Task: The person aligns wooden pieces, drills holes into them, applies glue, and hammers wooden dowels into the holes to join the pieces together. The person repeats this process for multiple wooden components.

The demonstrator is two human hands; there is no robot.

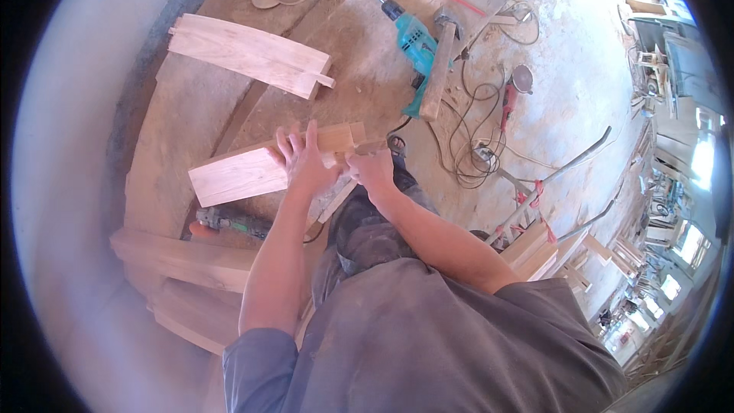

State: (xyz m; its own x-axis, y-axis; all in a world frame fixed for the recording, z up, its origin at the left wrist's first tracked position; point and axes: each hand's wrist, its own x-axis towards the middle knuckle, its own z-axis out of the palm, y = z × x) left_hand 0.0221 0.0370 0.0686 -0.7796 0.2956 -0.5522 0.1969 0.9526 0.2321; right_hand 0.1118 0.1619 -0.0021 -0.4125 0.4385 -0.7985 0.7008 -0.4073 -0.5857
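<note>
A pale wooden block [237, 176] lies at a slant on the bench in front of me. My left hand [303, 164] rests on it with the fingers spread over its upper face. At the block's right end, which has a narrower stepped part [340, 136], my right hand [372, 170] is closed. A small brownish flat piece [371, 145] shows at its fingers; what exactly the hand grips is hidden. Farther off lies a second pale block [248, 53] with a tenon at its right end.
A teal power drill [417, 42] lies beyond the hands, beside a wooden-handled mallet [440, 69]. An angle grinder [229, 222] sits near my left forearm, by thick timbers [183, 258]. On the floor at right are tangled cables [478, 160], a red grinder [514, 95] and a metal-handled cart [566, 168].
</note>
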